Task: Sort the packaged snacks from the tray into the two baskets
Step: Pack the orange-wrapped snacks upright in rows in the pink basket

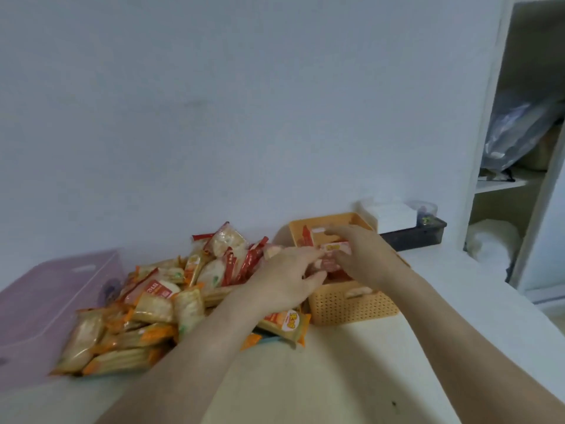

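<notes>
A red-and-white snack packet (pixel 334 247), long axis left-right, is pinched above the orange basket (pixel 351 310) by curled fingers of the right hand (pixel 367 255); whether the left hand (pixel 284 280), just left, grips anything cannot be told.

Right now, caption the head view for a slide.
Right hand holds a packet over the orange basket, left hand alongside; snack pile and pink basket to the left.
</notes>
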Demonstrator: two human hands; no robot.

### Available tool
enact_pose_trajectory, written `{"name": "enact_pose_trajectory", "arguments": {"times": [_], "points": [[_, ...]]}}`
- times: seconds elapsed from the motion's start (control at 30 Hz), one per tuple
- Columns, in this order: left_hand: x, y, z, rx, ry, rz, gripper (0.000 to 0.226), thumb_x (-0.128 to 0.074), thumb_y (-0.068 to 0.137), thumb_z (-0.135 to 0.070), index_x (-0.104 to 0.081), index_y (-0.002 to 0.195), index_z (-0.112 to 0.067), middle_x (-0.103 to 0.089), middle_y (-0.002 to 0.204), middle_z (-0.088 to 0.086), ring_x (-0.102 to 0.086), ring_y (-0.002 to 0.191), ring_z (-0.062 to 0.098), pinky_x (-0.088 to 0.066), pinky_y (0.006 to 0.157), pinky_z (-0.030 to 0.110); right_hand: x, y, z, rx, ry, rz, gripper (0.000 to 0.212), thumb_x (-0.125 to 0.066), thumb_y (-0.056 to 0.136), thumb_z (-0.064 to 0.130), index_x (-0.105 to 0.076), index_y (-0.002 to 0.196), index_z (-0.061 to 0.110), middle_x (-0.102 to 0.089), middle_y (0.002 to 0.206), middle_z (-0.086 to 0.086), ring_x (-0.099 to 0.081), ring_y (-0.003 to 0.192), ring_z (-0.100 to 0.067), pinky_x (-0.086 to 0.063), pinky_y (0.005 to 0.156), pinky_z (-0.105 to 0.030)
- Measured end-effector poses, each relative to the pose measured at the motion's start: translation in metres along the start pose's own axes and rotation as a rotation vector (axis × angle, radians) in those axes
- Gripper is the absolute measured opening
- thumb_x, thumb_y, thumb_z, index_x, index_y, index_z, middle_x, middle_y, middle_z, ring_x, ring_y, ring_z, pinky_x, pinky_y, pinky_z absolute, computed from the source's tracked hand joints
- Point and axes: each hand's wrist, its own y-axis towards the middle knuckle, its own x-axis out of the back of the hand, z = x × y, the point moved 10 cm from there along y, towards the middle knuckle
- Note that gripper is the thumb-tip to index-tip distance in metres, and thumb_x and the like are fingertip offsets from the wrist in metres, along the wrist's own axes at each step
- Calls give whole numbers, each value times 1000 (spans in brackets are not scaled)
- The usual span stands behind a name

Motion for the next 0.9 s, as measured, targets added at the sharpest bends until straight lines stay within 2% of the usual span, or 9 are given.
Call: {"name": "enact_pose_trajectory", "arguments": {"times": [0.1,0.23,0.33,0.4,0.47,0.57,0.7,0.8,0.9], "points": [[37,-38,16,53,38,-196,28,-60,89,-28,-64,116,-35,-61,107,-21,-53,100,0,-43,86,17,3,-11,42,130,8,-152,37,-54,94,17,-59,129,24,-60,125,3,-56,111,-16,-48,91,-32],[41,-105,53,114,253,-76,36,-64,78,-56,-63,112,-41,-54,123,-22,-40,118,1,-39,104,32,-42,-25,106,287,-56,99,38,-58,91,26,-58,129,27,-57,113,6,-52,99,-10,-41,80,-26],[17,-151,92,226,493,178,91,-43,62,-85,-22,144,-52,6,160,-19,10,146,11,-3,120,47,-92,-37,121,252,-245,383,65,-62,86,41,-35,144,33,-42,142,-1,-41,129,-24,-41,97,-36],[2,-170,104,264,575,273,100,-43,64,-87,13,142,-59,38,150,-16,35,139,16,13,116,52,-115,-44,113,166,-360,494,94,-66,82,53,-9,153,35,-8,162,-8,-13,147,-35,-30,111,-52],[1,-180,114,264,579,228,94,-42,71,-84,22,135,-62,45,147,-13,42,136,21,16,114,52,-131,-45,105,56,-368,543,113,-69,78,58,12,153,35,19,161,-9,9,148,-41,-21,113,-59],[18,-179,123,154,634,21,77,-32,79,-75,0,146,-54,17,162,-2,13,148,32,-9,117,54,-141,-40,97,-60,-306,470,118,-74,78,49,19,151,37,26,159,-12,2,146,-48,-32,110,-57],[48,-180,144,234,705,-193,67,-45,81,-62,-34,142,-36,-41,150,8,-38,136,37,-34,103,56,-135,-35,95,-26,-319,313,107,-73,79,42,5,153,38,-9,161,-14,-32,135,-41,-42,104,-45],[63,-188,171,444,628,-284,75,-66,76,-54,-37,143,-35,-40,149,9,-39,133,38,-40,95,57,-136,-34,88,-124,-192,306,108,-70,75,54,2,154,34,-42,144,-12,-47,123,-32,-43,99,-39],[70,-184,179,534,602,-285,76,-64,79,-51,-31,146,-38,-33,151,8,-44,122,35,-47,91,44,-127,-29,86,-206,77,225,91,-68,81,46,-17,152,23,-55,126,-6,-56,107,-22,-50,87,-33]]}}
